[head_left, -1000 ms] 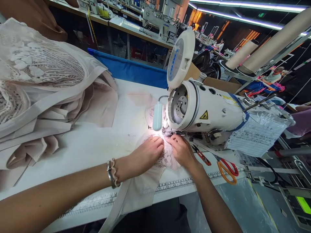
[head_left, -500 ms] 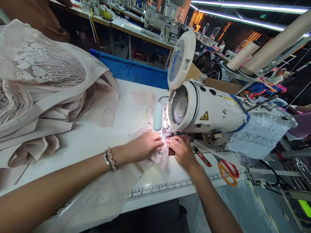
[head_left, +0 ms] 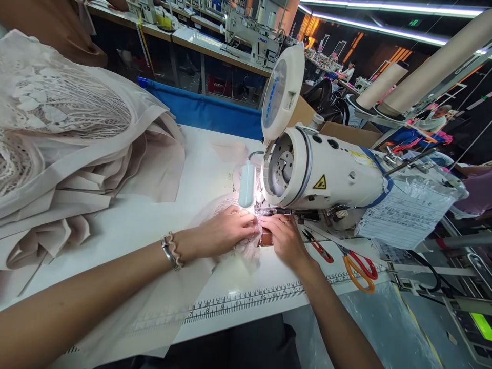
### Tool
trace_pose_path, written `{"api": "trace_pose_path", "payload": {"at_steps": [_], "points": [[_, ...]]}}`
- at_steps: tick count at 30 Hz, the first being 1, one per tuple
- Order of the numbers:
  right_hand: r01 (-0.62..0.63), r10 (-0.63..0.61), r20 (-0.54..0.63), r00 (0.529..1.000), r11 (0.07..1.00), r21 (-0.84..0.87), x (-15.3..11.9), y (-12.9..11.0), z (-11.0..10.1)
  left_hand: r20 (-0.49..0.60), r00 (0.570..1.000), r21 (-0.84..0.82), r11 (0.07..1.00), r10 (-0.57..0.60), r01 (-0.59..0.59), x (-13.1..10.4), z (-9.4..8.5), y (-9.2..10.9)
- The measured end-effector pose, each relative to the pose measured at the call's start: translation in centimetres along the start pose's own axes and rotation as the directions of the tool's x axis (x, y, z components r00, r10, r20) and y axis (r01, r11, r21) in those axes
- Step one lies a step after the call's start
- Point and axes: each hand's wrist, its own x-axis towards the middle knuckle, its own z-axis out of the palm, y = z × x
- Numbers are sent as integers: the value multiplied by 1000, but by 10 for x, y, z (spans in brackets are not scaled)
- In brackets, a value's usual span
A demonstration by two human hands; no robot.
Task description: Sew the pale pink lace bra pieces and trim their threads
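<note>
Pale pink lace fabric (head_left: 246, 252) lies under the needle area of a white sewing machine (head_left: 338, 166). On it rests my left hand (head_left: 226, 230), closed, its curled fingers holding the lace down just left of the presser foot. My right hand (head_left: 286, 237) is closed too, its fingertips pinching the fabric edge at the front of the foot. A small pale-blue lamp (head_left: 246, 184) lights the spot, and the needle itself is hidden. Sheer fabric (head_left: 154, 312) trails from under my left forearm over the table's front edge.
A pile of pale lace garments (head_left: 88, 138) covers the table's left side. Thread snips (head_left: 321, 247) and orange-red scissors (head_left: 359, 269) lie right of my right hand. A printed ruler (head_left: 246, 302) runs along the front edge. Behind hangs a blue cloth (head_left: 207, 110).
The lace under my hands has shifted away from me and left, uncovering a brown patch by my right fingers. The sheer fabric's trailing edge has slid left. The machine's inner wheel has visible detail now.
</note>
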Motion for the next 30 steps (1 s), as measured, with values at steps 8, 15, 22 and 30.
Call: {"api": "trace_pose_path", "payload": {"at_steps": [8,15,22,30], "points": [[-105,104,-30,994,994,-38,-3,-2,0,73,995,134,990,-62,52,-1,3,6],[-21,15,-42,999,991,-136,-2,-1,-2,14,1000,111,994,15,-16,3,2,8],[-33,24,-92,996,994,-102,-3,-2,-1,42,999,186,983,-14,6,2,0,14],[67,-70,-78,995,997,-37,2,-15,-13,80,987,170,977,-142,127,6,-1,19]]}}
